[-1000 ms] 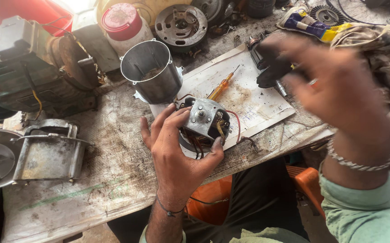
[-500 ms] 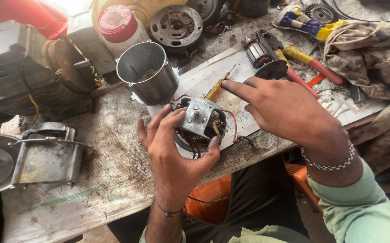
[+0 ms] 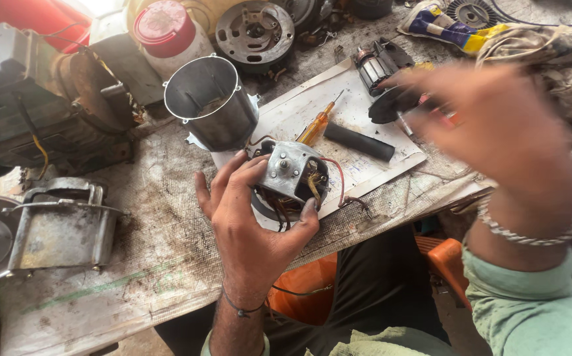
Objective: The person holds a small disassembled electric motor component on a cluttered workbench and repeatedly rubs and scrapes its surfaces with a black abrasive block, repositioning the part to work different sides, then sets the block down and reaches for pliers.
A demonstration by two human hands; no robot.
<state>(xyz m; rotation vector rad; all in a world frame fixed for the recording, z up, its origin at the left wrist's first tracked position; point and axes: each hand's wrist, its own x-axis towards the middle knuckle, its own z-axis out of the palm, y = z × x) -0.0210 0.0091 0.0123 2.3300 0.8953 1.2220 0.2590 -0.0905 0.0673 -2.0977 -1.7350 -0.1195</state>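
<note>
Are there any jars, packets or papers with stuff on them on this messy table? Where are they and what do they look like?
Jar: back left of the table, round, whitish with a red lid.
Paper sheet: middle of the bench, white and stained, flat under the screwdriver and black tube.
Crumpled wrapper or cloth: back right, blue and yellow; too crumpled to tell which.
No screens or signs show.

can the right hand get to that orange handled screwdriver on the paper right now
Probably yes. The right hand hovers blurred and empty-looking above the paper's right side; the screwdriver lies uncovered beside the black tube, with nothing between them.
</note>
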